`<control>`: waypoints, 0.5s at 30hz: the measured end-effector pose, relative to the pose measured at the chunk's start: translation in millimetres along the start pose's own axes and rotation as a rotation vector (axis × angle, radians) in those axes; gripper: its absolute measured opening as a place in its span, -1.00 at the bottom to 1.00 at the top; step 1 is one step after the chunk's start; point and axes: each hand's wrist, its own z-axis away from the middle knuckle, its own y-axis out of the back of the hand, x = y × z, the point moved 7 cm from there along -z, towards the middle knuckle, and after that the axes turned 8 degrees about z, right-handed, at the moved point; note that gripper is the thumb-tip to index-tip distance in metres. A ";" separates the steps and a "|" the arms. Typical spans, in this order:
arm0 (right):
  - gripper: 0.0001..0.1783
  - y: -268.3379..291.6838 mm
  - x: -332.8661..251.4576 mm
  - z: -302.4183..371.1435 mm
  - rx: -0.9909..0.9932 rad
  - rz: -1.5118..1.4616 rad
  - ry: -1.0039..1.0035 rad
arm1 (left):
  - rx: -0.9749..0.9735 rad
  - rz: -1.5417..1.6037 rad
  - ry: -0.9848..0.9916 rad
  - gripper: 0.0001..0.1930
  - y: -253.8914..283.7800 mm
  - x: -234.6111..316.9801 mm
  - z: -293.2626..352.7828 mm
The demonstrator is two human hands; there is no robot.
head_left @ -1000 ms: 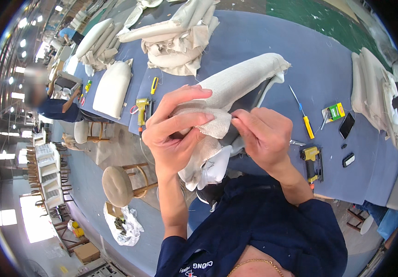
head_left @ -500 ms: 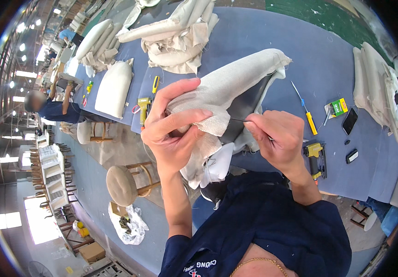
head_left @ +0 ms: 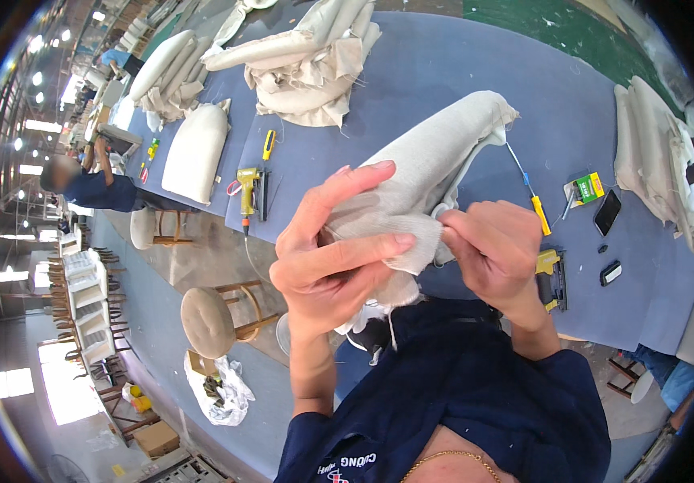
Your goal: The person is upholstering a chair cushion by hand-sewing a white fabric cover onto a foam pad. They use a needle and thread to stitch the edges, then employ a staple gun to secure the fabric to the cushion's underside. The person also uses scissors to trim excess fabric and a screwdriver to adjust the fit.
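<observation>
Nearest, mid-frame: left hand [head_left: 319, 270], fingers partly spread, thumb and one finger gripping a loose cloth flap [head_left: 418, 248] on a pale padded piece [head_left: 427, 161]. Right hand [head_left: 493, 248] curled tight at the flap's right edge; cannot tell what, if anything, is in its grip. Padded piece held up at centre, over the near side of the blue worktop [head_left: 556, 105]. Looks part-way done: cloth already wraps the long body smoothly, while the flap at the near end stands loose, so that end seems what is left. Long axis slants from frame centre toward upper right; rounded, frayed tip points upper right. Beyond, right of frame: staple gun [head_left: 552, 278], yellow-handled screwdriver [head_left: 540, 216], dark phone [head_left: 607, 212]. Left of centre: second staple gun [head_left: 246, 189]. Farther, top: heap of pale padded pieces [head_left: 307, 80]. Far left: co-worker [head_left: 101, 191] in dark shirt.
</observation>
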 end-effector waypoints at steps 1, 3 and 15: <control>-0.87 5.6 1.7 0.7 -0.023 0.020 0.028 | -0.006 0.085 0.030 -0.58 -1.3 0.2 -1.6; -0.87 19.3 5.6 1.3 -0.045 0.049 0.051 | 0.001 0.207 0.193 -0.39 1.1 -9.5 -6.7; -0.64 53.6 -4.7 -6.4 -0.345 0.092 0.123 | -0.204 0.131 0.294 -0.25 -47.9 -9.2 7.4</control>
